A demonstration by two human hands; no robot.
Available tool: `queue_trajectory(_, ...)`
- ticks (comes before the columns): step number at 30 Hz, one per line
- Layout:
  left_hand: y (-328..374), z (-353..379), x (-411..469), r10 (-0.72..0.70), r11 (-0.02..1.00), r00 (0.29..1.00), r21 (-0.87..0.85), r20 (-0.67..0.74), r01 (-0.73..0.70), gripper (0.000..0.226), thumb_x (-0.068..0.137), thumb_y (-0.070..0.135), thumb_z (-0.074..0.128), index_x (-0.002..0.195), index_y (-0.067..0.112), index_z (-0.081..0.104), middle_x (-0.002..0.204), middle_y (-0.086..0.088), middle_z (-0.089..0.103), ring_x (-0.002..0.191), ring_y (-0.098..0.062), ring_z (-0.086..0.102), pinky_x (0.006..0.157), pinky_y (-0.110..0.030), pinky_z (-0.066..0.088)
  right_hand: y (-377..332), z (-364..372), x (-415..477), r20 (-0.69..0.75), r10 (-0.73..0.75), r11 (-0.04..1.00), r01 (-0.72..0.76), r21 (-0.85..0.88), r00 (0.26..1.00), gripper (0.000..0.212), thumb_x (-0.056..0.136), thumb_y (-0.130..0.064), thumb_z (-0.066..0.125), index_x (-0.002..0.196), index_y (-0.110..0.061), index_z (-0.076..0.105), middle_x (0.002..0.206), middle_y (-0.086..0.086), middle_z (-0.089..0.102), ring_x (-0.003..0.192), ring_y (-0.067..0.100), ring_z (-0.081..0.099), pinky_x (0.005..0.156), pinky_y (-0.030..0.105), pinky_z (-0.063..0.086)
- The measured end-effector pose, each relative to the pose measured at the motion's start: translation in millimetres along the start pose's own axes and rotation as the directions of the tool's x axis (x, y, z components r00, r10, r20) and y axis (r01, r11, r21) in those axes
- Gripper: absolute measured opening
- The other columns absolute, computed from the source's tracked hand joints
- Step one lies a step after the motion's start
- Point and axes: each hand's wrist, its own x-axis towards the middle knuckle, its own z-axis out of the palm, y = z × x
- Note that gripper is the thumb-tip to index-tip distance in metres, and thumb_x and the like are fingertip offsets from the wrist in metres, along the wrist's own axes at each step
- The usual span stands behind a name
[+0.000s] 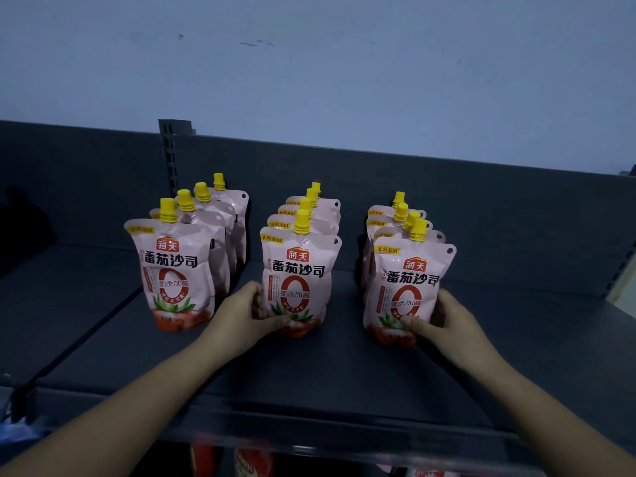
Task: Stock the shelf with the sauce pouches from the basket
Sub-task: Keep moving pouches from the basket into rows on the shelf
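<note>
Three rows of pouches stand on the shelf [344, 366]; left hand [247, 318] is clamped on the middle pouch [297, 280] at 12 o'clock, right hand [444, 321] on the right pouch [406, 287] at 2 o'clock — soft bases; a nudge could topple a row; basket not seen.

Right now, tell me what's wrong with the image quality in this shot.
Head view: dim, bluish light, so the grey shelf looks murky; wide-angle bend curves its front rail; the front pouches stay sharp enough to read their print, while the forearms and lower corners smear; deep shadow swallows the far left; no strong glare on either the left hand or right hand.
</note>
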Motion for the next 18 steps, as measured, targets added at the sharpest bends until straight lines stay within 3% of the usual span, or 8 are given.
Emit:
queue_trajectory(6, 2, 4, -8, -0.011, 1.0, 0.998, -0.015, -0.059, 0.011, 0.039, 0.074, 0.019, 0.078, 0.102, 0.022, 0.052, 0.093, 0.01, 0.062, 0.083, -0.001, 0.057, 0.068, -0.012, 0.044, -3, -3, -8, -0.013, 0.01, 1.0, -0.01, -0.014, 1.0, 0.05, 0.073, -0.022, 0.078, 0.111, -0.023, 0.046, 0.099, -0.011, 0.062, 0.088, 0.003, 0.06, 0.07, 0.019, 0.046)
queue_trajectory(9, 1, 6, -13, -0.035, 0.999, 0.995, -0.012, -0.095, 0.034, 0.041, 0.073, 0.021, 0.079, 0.105, 0.014, 0.055, 0.097, 0.002, 0.064, 0.091, -0.013, 0.061, 0.082, -0.026, 0.05, -4, -6, -15, -0.063, -0.001, 1.0, 0.0, -0.009, 0.998, 0.068, 0.072, -0.019, 0.078, 0.126, -0.02, 0.037, 0.097, -0.01, 0.057, 0.09, 0.01, 0.059, 0.075, 0.025, 0.045)
queue_trajectory(11, -1, 6, -19, -0.056, 0.998, 0.989, -0.005, -0.14, 0.056, 0.04, 0.072, 0.021, 0.079, 0.103, 0.009, 0.055, 0.097, -0.001, 0.062, 0.094, -0.019, 0.06, 0.086, -0.031, 0.048, -5, -7, -20, -0.15, -0.036, 0.999, 0.035, -0.009, 0.988, 0.077, 0.073, -0.016, 0.077, 0.135, -0.017, 0.032, 0.115, -0.002, 0.054, 0.104, 0.015, 0.055, 0.086, 0.029, 0.044)
queue_trajectory(14, -5, 2, -28, -0.075, 0.997, 0.978, -0.019, -0.195, 0.073, 0.041, 0.073, 0.02, 0.078, 0.103, 0.009, 0.052, 0.094, 0.001, 0.056, 0.093, -0.019, 0.056, 0.084, -0.029, 0.046, -16, -9, -29, -0.313, -0.18, 0.984, 0.171, -0.058, 0.933, 0.073, 0.076, -0.014, 0.074, 0.137, -0.015, 0.033, 0.131, -0.001, 0.041, 0.114, 0.008, 0.043, 0.095, 0.028, 0.04)
queue_trajectory(18, -13, -16, -45, -0.022, 0.999, 0.97, 0.027, -0.242, 0.029, 0.028, 0.075, 0.017, 0.077, 0.093, 0.011, 0.057, 0.089, -0.001, 0.06, 0.085, -0.017, 0.057, 0.069, -0.015, 0.043, -41, 6, -39, -0.334, -0.452, 0.891, 0.438, -0.121, 0.827, 0.048, 0.079, -0.01, 0.07, 0.12, -0.017, 0.046, 0.111, -0.008, 0.044, 0.101, 0.006, 0.047, 0.088, 0.016, 0.04)
